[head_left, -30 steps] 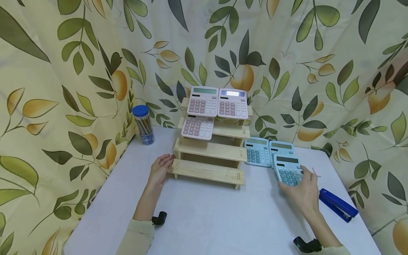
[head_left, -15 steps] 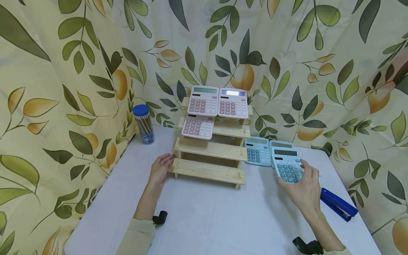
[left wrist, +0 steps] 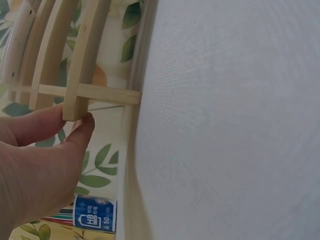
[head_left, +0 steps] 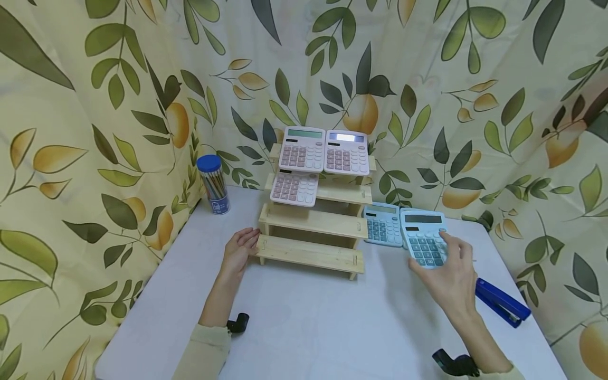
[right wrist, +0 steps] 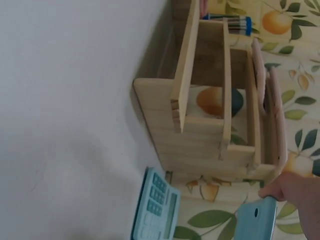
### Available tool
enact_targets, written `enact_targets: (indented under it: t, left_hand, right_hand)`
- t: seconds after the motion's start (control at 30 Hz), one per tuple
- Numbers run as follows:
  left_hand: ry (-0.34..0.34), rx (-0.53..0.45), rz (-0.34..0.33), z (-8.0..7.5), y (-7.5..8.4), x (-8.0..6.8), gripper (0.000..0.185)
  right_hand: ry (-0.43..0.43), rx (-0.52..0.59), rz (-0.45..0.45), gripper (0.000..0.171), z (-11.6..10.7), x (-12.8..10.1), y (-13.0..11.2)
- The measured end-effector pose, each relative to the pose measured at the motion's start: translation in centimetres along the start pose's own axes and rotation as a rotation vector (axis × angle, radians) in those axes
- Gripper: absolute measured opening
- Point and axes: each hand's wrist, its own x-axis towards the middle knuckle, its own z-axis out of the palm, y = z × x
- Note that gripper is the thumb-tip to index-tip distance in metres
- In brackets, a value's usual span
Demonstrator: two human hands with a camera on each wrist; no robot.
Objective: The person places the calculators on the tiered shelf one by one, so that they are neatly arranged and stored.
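A four-tiered wooden display rack [head_left: 311, 256] stands mid-table. My left hand [head_left: 239, 252] is at the left end of its lowest shelf; the left wrist view shows thumb and fingers [left wrist: 85, 131] pinching the board end [left wrist: 76, 107]. In my right hand [head_left: 451, 279] I hold a light-blue calculator [head_left: 424, 240] by its lower sides, face up and tilted, off the table. The right wrist view shows its back [right wrist: 252, 220]. Another blue calculator [head_left: 382, 226] lies beside the rack; a further one is hidden behind the held calculator.
Pink calculators [head_left: 302, 150] sit on the two upper tiers, one with a bright display [head_left: 347, 138]. A blue-lidded tub of pencils [head_left: 214, 184] stands at the back left. Near the right table edge lies a blue stapler [head_left: 502, 302]. Patterned curtain [head_left: 418, 105] surrounds the table.
My right hand has raised the blue calculator, moving it away from me and slightly left, so it now covers the one behind. My left hand has stayed at the rack.
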Motion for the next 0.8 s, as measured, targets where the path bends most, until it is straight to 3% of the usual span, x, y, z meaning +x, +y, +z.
enact_targets:
  t: [0.3,0.8]
  left_hand:
    - [-0.007,-0.025,0.008,0.0,0.1,0.2,0.069]
    - [-0.013,-0.033,0.0,-0.1,-0.1,0.4,0.072]
  right_hand:
    - [0.031,0.027,-0.096,0.086,0.3,0.4,-1.7]
    - [0.048,0.061,-0.199,0.079,1.3,0.9,-4.2]
